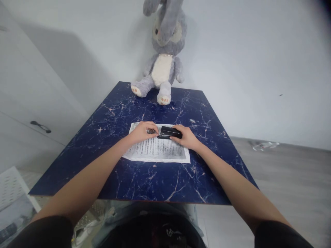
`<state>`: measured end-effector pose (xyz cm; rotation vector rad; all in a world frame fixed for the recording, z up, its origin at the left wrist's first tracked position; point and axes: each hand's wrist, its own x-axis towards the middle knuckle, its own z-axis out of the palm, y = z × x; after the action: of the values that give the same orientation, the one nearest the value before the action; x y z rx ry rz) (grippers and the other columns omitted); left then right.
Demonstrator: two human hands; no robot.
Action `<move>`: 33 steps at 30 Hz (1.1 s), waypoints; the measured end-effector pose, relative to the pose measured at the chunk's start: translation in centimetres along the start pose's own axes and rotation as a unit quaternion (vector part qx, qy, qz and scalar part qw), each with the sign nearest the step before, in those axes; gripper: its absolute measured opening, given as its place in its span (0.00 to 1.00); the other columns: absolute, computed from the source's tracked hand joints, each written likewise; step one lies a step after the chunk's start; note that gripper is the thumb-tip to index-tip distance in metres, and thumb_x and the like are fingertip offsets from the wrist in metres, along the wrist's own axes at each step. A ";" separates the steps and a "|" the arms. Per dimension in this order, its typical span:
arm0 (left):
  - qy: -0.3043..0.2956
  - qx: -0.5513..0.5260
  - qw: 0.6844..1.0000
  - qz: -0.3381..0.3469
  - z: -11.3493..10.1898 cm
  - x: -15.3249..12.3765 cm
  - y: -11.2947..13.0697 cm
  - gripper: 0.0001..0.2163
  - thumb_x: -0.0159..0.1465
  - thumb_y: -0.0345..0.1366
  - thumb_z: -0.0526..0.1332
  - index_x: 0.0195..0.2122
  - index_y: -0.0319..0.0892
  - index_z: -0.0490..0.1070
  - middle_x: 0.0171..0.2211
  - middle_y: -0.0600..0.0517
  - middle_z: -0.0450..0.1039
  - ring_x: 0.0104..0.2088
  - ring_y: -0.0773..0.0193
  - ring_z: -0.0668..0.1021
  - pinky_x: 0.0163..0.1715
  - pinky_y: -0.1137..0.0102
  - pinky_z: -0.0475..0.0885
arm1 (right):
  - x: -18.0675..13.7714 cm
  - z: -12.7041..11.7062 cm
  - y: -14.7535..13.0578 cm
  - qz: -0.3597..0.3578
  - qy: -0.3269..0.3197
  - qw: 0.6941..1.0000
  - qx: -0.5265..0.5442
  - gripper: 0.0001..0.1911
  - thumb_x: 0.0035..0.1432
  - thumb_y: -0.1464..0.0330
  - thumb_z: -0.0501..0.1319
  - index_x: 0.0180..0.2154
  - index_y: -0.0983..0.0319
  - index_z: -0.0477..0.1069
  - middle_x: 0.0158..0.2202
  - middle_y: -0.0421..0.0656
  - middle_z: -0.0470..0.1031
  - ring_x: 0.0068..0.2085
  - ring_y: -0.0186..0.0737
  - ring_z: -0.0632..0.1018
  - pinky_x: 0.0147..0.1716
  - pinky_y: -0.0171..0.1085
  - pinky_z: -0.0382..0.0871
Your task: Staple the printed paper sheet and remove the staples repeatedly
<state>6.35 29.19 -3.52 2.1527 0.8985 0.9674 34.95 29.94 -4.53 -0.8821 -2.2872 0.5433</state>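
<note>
A black stapler [170, 131] lies on its side or low over printed paper sheets [157, 151] in the middle of the table. My right hand [186, 137] grips its right end, thumb below and fingers above. At the stapler's left end, my left hand [144, 132] has its thumb and fingertips pinched together. Something small may be between those fingertips, but it is too small to make out. Dense dark print covers the sheets, which lie flat under both hands.
The table [165, 186] has a dark blue marbled top. At its far edge a grey plush rabbit [162, 69] sits against the wall. A white perforated crate [15, 186] stands at lower left. Some clear plastic [266, 146] lies on the floor at right.
</note>
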 end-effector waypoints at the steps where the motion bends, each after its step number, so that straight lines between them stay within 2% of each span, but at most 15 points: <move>1: -0.004 0.011 1.000 0.011 -0.1 0.0 0.0 0.03 0.63 0.37 0.70 0.35 0.44 0.82 0.38 0.49 0.80 0.38 0.64 0.81 0.42 0.67 0.77 | 0.0 0.0 0.0 0.001 0.000 1.000 0.000 0.15 0.60 0.65 0.68 0.48 0.59 0.73 0.43 0.45 0.79 0.42 0.46 0.78 0.45 0.45 0.72; 6: -0.056 0.035 0.997 0.032 -2.2 -0.4 -0.4 0.05 0.64 0.38 0.70 0.39 0.47 0.84 0.42 0.48 0.83 0.42 0.62 0.83 0.47 0.64 0.77 | 0.0 -0.1 -0.1 0.004 -0.003 1.000 0.005 0.14 0.60 0.65 0.68 0.48 0.59 0.73 0.42 0.45 0.79 0.42 0.46 0.78 0.44 0.44 0.71; 11: -0.100 0.013 0.995 -0.013 -4.5 -1.0 -1.3 0.07 0.63 0.39 0.71 0.41 0.47 0.85 0.44 0.48 0.84 0.43 0.60 0.84 0.49 0.64 0.79 | 0.0 -0.2 -0.4 0.012 0.003 1.000 0.016 0.14 0.60 0.65 0.68 0.47 0.60 0.74 0.42 0.45 0.79 0.41 0.46 0.78 0.44 0.44 0.70; 13: -0.080 0.000 0.996 -0.050 -4.0 -0.9 -1.2 0.06 0.62 0.37 0.70 0.40 0.46 0.84 0.41 0.49 0.84 0.41 0.61 0.85 0.47 0.64 0.79 | 0.0 -0.2 -0.6 0.012 0.012 1.000 0.026 0.13 0.60 0.64 0.69 0.46 0.60 0.75 0.41 0.45 0.79 0.40 0.46 0.78 0.43 0.44 0.70; 16: -0.026 -0.026 0.996 -0.081 -1.9 -0.4 -0.5 0.05 0.60 0.33 0.70 0.37 0.44 0.82 0.35 0.51 0.84 0.37 0.62 0.84 0.46 0.66 0.79 | 0.0 -0.1 -1.0 -0.002 0.024 0.998 0.050 0.13 0.60 0.63 0.70 0.46 0.59 0.76 0.40 0.44 0.80 0.40 0.45 0.78 0.43 0.44 0.70; 19: 0.019 -0.046 0.997 -0.064 0.2 0.0 0.5 0.06 0.58 0.31 0.70 0.37 0.43 0.78 0.36 0.53 0.82 0.37 0.64 0.82 0.44 0.68 0.78 | 0.0 0.0 -1.5 -0.020 0.034 0.997 0.073 0.15 0.61 0.60 0.70 0.47 0.59 0.76 0.40 0.44 0.79 0.40 0.45 0.77 0.43 0.44 0.70; 21: 0.039 -0.042 0.997 -0.054 0.9 0.1 1.0 0.06 0.59 0.29 0.69 0.37 0.43 0.77 0.36 0.53 0.81 0.38 0.64 0.81 0.45 0.68 0.77 | 0.0 0.1 -1.8 -0.026 0.046 0.996 0.070 0.15 0.62 0.59 0.69 0.46 0.59 0.76 0.40 0.45 0.79 0.40 0.45 0.77 0.43 0.44 0.70; 25: 0.016 -0.016 0.999 -0.042 0.5 0.1 1.3 0.07 0.58 0.31 0.71 0.37 0.44 0.77 0.37 0.53 0.81 0.40 0.63 0.81 0.46 0.67 0.76 | 0.1 0.4 -2.4 -0.023 0.033 0.996 0.075 0.16 0.60 0.58 0.71 0.46 0.59 0.76 0.40 0.45 0.80 0.40 0.45 0.77 0.43 0.44 0.71; 28: -0.011 0.013 0.999 -0.042 -0.1 0.0 0.6 0.10 0.59 0.37 0.72 0.41 0.44 0.77 0.41 0.52 0.81 0.43 0.61 0.81 0.49 0.65 0.76 | 0.1 -0.1 -2.5 0.017 0.025 0.996 0.087 0.17 0.55 0.58 0.74 0.43 0.59 0.78 0.39 0.44 0.81 0.38 0.45 0.79 0.41 0.43 0.71; 31: 0.025 0.121 0.990 -0.073 -0.4 0.0 -0.6 0.11 0.69 0.40 0.63 0.50 0.43 0.76 0.50 0.47 0.80 0.52 0.56 0.80 0.57 0.58 0.72 | 0.0 -1.8 -1.8 0.085 0.064 0.993 0.045 0.16 0.54 0.59 0.72 0.42 0.59 0.78 0.37 0.43 0.81 0.37 0.45 0.79 0.38 0.42 0.70; 33: 0.029 0.227 0.969 -0.092 -0.4 0.1 -1.3 0.15 0.71 0.38 0.60 0.57 0.41 0.73 0.59 0.42 0.75 0.59 0.50 0.75 0.62 0.53 0.67 | -0.1 -3.5 -0.7 0.115 0.096 0.989 -0.007 0.13 0.54 0.62 0.70 0.41 0.59 0.77 0.36 0.42 0.80 0.35 0.44 0.78 0.38 0.41 0.69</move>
<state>5.66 30.07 -4.25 2.3606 1.4363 0.7902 37.05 29.90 -1.63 -1.1621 -2.0308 0.5177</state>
